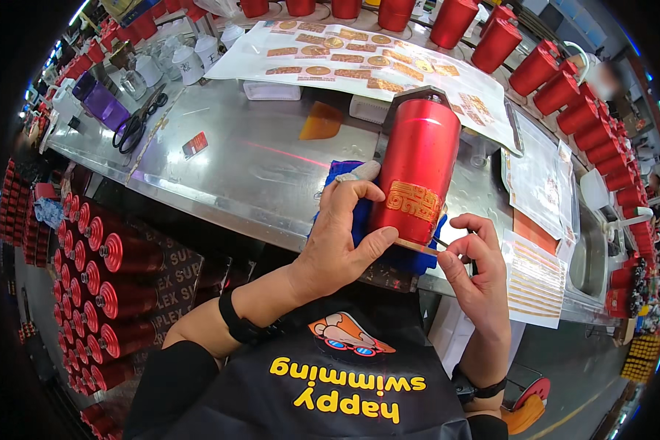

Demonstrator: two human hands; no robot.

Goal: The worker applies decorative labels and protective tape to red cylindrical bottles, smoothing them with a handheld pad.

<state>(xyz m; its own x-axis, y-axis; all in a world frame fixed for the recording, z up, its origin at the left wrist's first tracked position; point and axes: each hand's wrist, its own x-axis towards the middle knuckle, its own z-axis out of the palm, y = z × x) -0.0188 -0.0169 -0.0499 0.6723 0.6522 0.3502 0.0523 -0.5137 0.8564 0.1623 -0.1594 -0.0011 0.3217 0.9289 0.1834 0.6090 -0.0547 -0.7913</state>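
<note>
A shiny red metal bottle (422,154) lies tilted on a blue cloth, its far end against a dark stand (427,94). Gold decorative lettering (412,199) runs around the body near its close end. A thin gold strip (416,246) crosses that end's rim. My left hand (337,235) is closed against the bottle's left side, its thumb on the strip at the rim and a white covering on one finger. My right hand (478,268) pinches the strip's free right end between thumb and fingertips, just off the bottle.
Gold decal sheets (345,55) cover the far worktop; a striped strip sheet (535,279) lies at right. An amber scraper (321,121), scissors (141,121) and purple bottle (101,101) are left. Red bottles (557,92) line the back; stacked ones (128,253) stand lower left.
</note>
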